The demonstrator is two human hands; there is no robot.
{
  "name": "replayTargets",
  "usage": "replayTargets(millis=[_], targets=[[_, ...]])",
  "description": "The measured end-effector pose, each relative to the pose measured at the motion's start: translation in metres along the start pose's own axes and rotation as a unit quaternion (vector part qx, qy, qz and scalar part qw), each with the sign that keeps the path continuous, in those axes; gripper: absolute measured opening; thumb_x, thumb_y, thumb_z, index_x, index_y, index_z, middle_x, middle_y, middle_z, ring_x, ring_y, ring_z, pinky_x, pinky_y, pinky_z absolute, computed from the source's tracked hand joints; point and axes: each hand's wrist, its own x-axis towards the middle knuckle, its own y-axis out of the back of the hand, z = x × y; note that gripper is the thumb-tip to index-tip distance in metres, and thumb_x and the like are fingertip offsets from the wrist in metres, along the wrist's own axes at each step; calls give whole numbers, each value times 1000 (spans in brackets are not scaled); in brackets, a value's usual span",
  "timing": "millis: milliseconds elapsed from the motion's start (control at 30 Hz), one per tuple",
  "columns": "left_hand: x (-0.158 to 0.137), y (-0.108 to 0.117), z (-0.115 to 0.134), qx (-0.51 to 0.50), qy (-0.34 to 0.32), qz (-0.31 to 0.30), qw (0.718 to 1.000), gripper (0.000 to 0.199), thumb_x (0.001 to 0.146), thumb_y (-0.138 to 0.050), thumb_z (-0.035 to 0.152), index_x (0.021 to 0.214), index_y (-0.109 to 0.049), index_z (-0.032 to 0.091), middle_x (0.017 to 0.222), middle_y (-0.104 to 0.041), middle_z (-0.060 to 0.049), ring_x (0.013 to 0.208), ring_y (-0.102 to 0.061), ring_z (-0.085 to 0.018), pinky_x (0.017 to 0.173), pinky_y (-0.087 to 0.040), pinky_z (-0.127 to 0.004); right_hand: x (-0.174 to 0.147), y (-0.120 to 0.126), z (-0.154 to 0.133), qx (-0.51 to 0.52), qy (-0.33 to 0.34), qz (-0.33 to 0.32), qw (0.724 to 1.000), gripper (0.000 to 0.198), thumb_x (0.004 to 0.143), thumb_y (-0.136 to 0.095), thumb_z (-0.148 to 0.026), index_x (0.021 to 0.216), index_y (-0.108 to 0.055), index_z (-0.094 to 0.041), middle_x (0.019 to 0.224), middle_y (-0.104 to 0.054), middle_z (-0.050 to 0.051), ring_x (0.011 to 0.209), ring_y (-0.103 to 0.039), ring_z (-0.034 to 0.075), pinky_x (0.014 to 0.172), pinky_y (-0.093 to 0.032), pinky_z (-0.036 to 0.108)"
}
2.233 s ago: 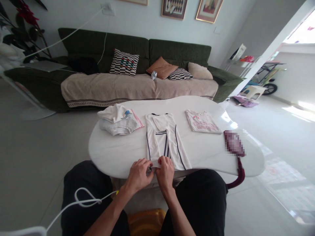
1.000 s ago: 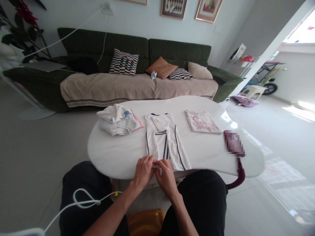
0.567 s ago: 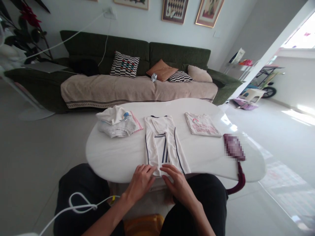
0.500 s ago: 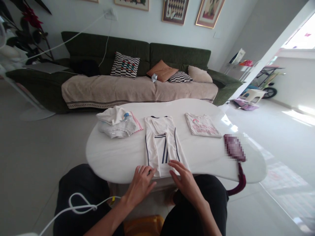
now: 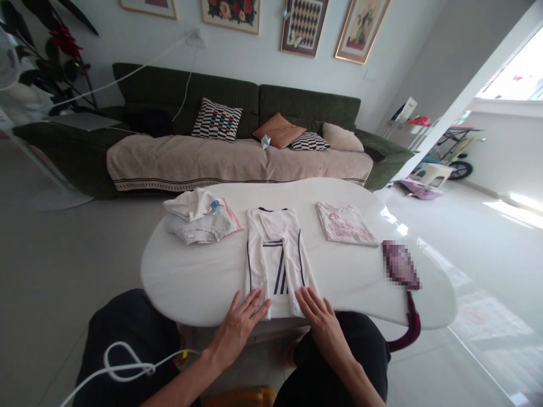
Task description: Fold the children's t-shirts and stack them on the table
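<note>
A white shirt with dark blue stripes and piping [image 5: 275, 226] lies on the table in front of me, its sides and sleeves folded inward into a long narrow shape. My left hand [image 5: 241, 321] rests its outstretched fingers on the near left end of the cloth. On the near right end lies my right hand [image 5: 319, 314], fingers flat and slightly spread. Neither hand grips the fabric. Farther left is a pile of clothes [image 5: 203, 220], white and grey with a pink edge. To the right sits a folded white T-shirt with a pink print [image 5: 345, 224].
The white table [image 5: 182, 288] has a rounded, wavy edge close to my knees. A blurred-out maroon item with a strap [image 5: 410, 325] hangs over its right edge. A white cable [image 5: 127, 367] loops across my left leg. Behind the table stands a green sofa [image 5: 309, 104].
My right hand has shifted slightly right and flattened onto the shirt's near right side. The left fingers have straightened on the near left side. The camera view has tilted up a little.
</note>
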Motion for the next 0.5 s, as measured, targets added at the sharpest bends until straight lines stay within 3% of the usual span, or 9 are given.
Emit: replayTargets(millis=[267,367,500], targets=[[-10,32,4,-62,-24,-102,993,82,67,-29,-8,137,-16,32,142,-27,0,130,-25,-18,105,-17,-53,-4,52,-1,83,43,-125,988,74,66,-29,4,134,-32,-26,136,-38,4,124,-37,20,96,-37,40],[-24,51,6,-121,-34,-120,985,84,64,-33,-5,139,-12,28,141,-30,0,128,-29,-17,107,-17,-48,-9,80,-8,146,47,-164,974,65,67,-31,1,127,-44,-21,128,-48,7,114,-49,19,91,-41,34],[-35,95,5,-219,-91,-142,961,62,74,-41,6,130,-35,31,136,-39,3,120,-42,-15,105,-25,-34,-14,124,-4,247,56,-176,951,51,71,-34,-3,112,-55,-24,101,-66,4,84,-63,15,73,-47,21]])
